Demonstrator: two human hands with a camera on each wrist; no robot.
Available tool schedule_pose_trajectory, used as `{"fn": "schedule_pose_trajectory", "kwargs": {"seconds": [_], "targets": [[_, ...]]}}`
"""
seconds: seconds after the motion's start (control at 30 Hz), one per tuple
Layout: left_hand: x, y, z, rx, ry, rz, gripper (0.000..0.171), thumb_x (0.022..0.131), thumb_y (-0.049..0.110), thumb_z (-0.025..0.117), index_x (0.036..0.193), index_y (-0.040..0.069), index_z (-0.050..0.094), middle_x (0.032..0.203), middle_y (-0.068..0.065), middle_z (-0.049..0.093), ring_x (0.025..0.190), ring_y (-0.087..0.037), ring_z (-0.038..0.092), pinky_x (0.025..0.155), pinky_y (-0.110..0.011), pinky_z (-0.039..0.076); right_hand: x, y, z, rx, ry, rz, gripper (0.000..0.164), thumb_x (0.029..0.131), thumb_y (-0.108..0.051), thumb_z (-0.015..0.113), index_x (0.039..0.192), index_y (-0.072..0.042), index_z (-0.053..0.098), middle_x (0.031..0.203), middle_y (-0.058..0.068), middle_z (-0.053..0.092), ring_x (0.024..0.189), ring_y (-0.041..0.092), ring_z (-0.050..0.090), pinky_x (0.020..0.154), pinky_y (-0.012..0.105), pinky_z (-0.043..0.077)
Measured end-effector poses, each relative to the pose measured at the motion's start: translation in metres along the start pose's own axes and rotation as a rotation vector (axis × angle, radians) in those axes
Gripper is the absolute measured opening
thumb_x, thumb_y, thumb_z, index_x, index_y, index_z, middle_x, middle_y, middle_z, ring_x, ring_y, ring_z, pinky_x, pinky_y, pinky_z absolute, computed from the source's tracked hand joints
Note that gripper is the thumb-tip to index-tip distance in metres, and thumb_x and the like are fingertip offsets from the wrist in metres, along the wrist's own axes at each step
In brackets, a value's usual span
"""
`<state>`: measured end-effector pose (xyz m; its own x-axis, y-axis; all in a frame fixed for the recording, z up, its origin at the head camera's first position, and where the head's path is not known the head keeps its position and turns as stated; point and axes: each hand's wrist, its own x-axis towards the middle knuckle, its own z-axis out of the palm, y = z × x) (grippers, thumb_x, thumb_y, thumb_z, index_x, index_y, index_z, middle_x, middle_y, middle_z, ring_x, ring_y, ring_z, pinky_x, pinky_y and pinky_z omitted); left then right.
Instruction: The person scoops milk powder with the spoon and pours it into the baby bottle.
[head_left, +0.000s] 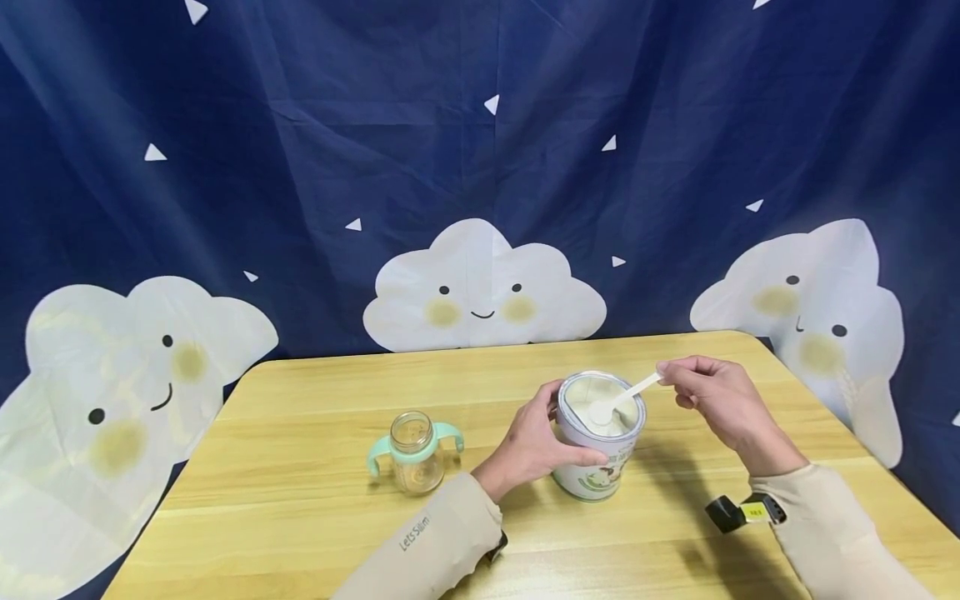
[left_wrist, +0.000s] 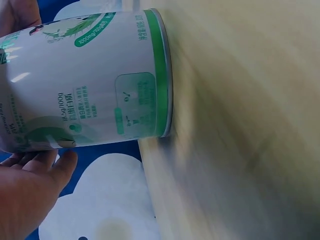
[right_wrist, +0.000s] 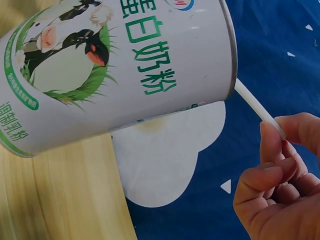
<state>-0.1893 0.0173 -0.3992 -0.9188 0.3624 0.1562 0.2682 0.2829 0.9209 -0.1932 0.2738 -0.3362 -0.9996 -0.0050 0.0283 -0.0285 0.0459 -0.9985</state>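
Observation:
My left hand (head_left: 531, 448) grips the side of an open milk powder can (head_left: 591, 482), thumb across the front and fingers behind. The can is white with a green band at its base and stands upright on the table. Pale powder (head_left: 585, 396) shows inside its metal rim. Between thumb and fingertips, my right hand (head_left: 716, 400) pinches the handle end of a white scoop (head_left: 639, 387), whose bowl is inside the can at the powder. The right wrist view shows the handle (right_wrist: 257, 107) slanting out past the rim, with the other fingers curled.
Left of the can stands a clear baby bottle (head_left: 417, 473) without a lid, with two mint-green handles. The wooden table (head_left: 300, 467) ends in front of a dark blue curtain (head_left: 420, 150) with smiling clouds. A black band with a small device (head_left: 726, 514) is on the right wrist.

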Motion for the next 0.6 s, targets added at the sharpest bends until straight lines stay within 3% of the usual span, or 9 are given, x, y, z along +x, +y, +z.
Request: {"fn": "schedule_pose_trajectory", "kwargs": {"seconds": [0.23,0.6], "targets": [[-0.002,0.004,-0.004,0.039,-0.013,0.046,0.111,0.063,0.034,0.097,0.152,0.016,0.034,0.144,0.003,0.051,0.131,-0.011,0.047,0.110,-0.036,0.040,0.001,-0.001,0.002,0.074,-0.018,-0.016,0.020,0.094,-0.004,0.068,0.077,-0.011,0.074,0.067,-0.004,0.054,0.061,0.009,0.044,0.055,0.020,0.042],[-0.008,0.013,-0.024,0.038,-0.020,0.011,0.108,0.065,0.031,0.096,0.152,0.010,0.035,0.155,-0.002,0.040,0.141,-0.019,0.038,0.114,-0.034,0.035,0.002,-0.004,0.005,0.126,-0.026,-0.036,0.020,0.095,-0.003,0.066,0.078,-0.012,0.075,0.071,-0.004,0.059,0.063,0.008,0.046,0.056,0.019,0.044]]}}
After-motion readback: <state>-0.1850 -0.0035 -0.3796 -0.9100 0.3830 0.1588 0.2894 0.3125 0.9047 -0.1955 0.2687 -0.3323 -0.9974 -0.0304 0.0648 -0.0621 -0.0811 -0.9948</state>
